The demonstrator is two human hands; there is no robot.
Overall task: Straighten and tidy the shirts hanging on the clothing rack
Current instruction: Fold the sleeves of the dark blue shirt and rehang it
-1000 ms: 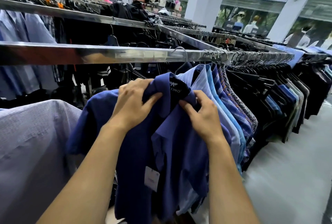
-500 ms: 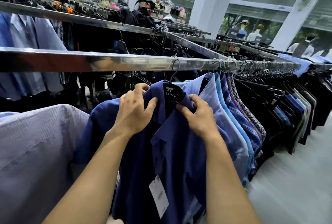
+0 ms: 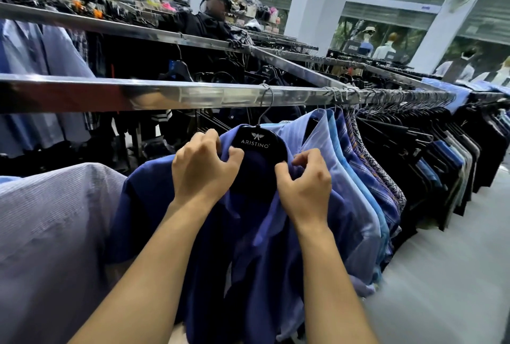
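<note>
**Rack inspection: dark blue shirt, collar under adjustment**

The item in hand is a dark blue shirt (image 3: pixel 248 247) on a black branded hanger (image 3: pixel 256 142), whose wire hook (image 3: pixel 266 103) sits over the near chrome rail (image 3: pixel 165 94). It hangs at the left end of a packed row. The next garment, a pale striped shirt (image 3: pixel 323 147), lies against its right shoulder. A lilac shirt (image 3: pixel 49 219) fills the lower left foreground (its support cannot be seen).

Both hands are at the collar. The left hand (image 3: pixel 204 169) has its fingers curled into the cloth left of the hanger neck, with the thumb toward the badge. The right hand (image 3: pixel 306 186) pinches a fold of collar on the right, fingertips bent inward. Neither hand is spread flat.

Governing relation: the hanger neck stands between the hands, directly ahead and slightly above them. Its long axis appears to run nearly along the rail, so the shirt faces the person, whereas its neighbours hang across the rail. The left hand sits higher and closer to the hook.

Judgement: the collar is being seated on the hanger. The shirt would then need turning square to the rail and closing up to the row. The front below the collar looks rumpled and out of line.
</note>
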